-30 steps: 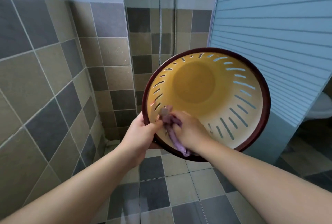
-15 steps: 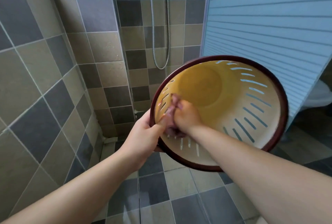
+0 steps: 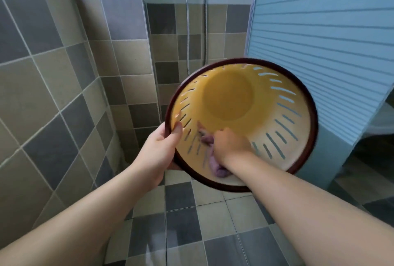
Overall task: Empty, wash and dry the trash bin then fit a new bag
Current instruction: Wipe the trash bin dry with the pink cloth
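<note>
Trash bin tipped toward you, cloth inside.
Your left hand pinches the rim; your right hand grips the cloth. Wipe between every slot, pressing firmly.

Your two forearms are bare right up to the frame's lower edge, with no sleeve showing. Your left hand and right hand wear nothing: fingers and wrists bare.
</note>
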